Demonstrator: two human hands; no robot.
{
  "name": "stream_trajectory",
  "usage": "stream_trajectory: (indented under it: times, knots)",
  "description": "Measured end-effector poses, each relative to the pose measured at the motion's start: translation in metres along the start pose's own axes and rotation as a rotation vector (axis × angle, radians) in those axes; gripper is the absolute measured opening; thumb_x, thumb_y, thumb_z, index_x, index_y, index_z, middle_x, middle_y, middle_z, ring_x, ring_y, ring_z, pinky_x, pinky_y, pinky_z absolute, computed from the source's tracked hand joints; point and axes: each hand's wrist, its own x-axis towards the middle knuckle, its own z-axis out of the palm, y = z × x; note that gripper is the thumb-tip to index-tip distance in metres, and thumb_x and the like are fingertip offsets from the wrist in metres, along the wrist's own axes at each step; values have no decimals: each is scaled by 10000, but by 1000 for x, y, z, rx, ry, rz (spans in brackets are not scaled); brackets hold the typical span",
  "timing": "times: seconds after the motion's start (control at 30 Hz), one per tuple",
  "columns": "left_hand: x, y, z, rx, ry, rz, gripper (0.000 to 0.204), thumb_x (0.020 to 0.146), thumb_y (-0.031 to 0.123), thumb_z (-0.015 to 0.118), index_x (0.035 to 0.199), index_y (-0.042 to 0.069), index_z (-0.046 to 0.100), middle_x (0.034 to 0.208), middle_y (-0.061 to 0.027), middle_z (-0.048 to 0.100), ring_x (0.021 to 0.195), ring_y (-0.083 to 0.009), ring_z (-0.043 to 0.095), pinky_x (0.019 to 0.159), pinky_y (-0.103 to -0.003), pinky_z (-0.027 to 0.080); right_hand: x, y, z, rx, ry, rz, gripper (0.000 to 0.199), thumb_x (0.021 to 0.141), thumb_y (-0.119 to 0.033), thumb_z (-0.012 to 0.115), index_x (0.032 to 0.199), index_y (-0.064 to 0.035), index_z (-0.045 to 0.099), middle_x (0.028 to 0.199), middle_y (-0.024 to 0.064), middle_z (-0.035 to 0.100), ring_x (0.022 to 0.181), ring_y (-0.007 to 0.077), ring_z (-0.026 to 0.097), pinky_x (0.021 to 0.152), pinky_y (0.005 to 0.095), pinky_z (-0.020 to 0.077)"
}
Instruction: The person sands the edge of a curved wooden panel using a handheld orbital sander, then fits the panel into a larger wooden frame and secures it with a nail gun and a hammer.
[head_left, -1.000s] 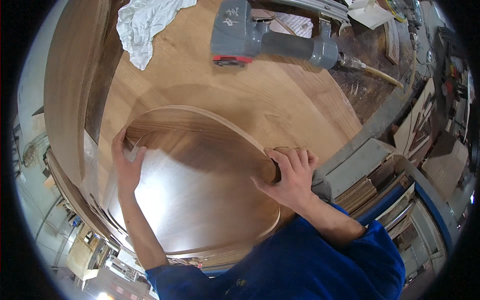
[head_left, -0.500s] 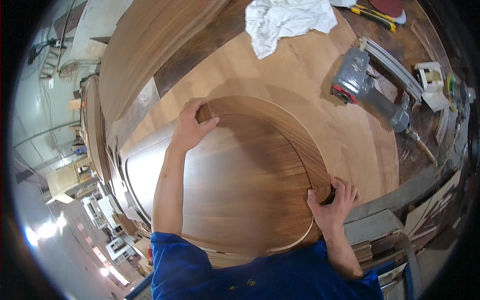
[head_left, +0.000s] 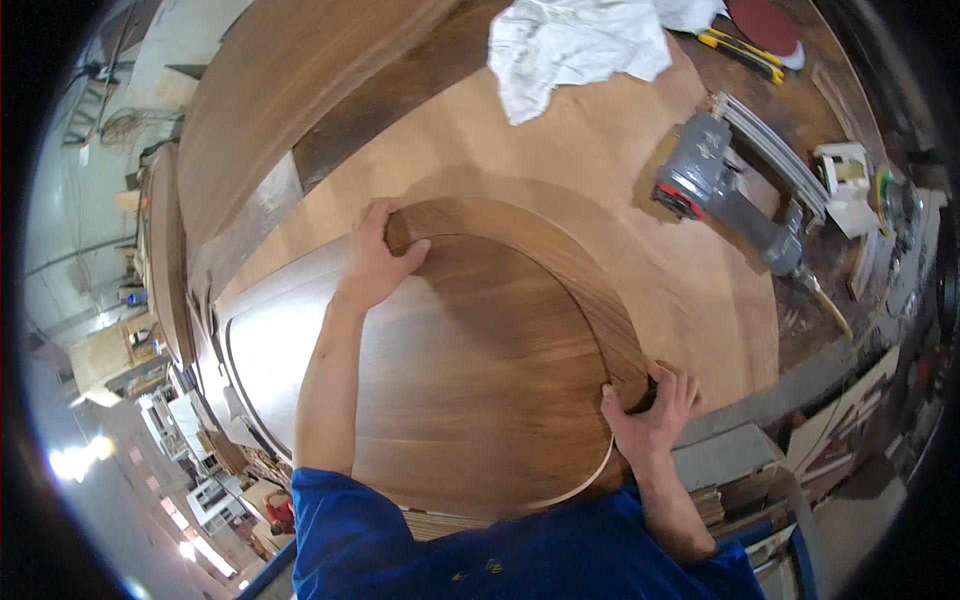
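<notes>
The curved wooden strip lies along the far rim of the rounded wooden panel. The left hand grips its left end; the right hand pinches its right end, thumb inside, fingers outside. Gripping both ends appears to keep the curve aligned with the rim. Outward, the pale board leaves room between strip and nail gun. The white cloth lies farther off.

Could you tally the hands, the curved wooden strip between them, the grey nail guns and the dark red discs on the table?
Left hand and right hand: 2
Curved wooden strip: 1
Grey nail gun: 1
Dark red disc: 1
Total: 5
</notes>
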Motion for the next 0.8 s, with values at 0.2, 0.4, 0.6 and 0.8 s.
stream_trajectory:
  times: [0.2, 0.4, 0.6, 0.8]
  knots:
    - [-4, -10, 5, -44, -32, -91, 531, 861, 99, 819, 1325, 32, 569, 1223, -115, 642, 1148, -226, 619, 1018, -361, 504, 5, 1, 1, 29, 51, -5, 595, 683, -417, 896, 1172, -164, 672, 1142, 42, 661, 1038, 281, 568, 981, 491, 344]
    - [5, 37, 3, 99, -11, 183, 626, 795, 122, 854, 1361, 41, 599, 1463, -162, 534, 1371, -358, 504, 1151, -457, 430, 5, 5, -5, 68, 42, 15, 600, 662, -364, 914, 1178, -157, 687, 1090, 8, 660, 1006, 244, 575, 976, 439, 336]
    - [6, 168, 39, 395, -327, 566, 692, 741, 162, 886, 1382, 136, 626, 1487, -98, 531, 1399, -340, 481, 1206, -509, 373, 4, 9, -1, 158, 53, 20, 585, 650, -342, 926, 1160, -166, 699, 1082, -3, 663, 989, 233, 573, 949, 424, 327]
    - [31, 190, 46, 439, -569, 644, 632, 761, 135, 867, 1354, 130, 649, 1369, -73, 631, 1305, -327, 558, 1145, -494, 435, 3, 11, 0, 183, 48, 27, 588, 653, -357, 923, 1159, -160, 698, 1071, 4, 657, 952, 241, 561, 941, 433, 326]
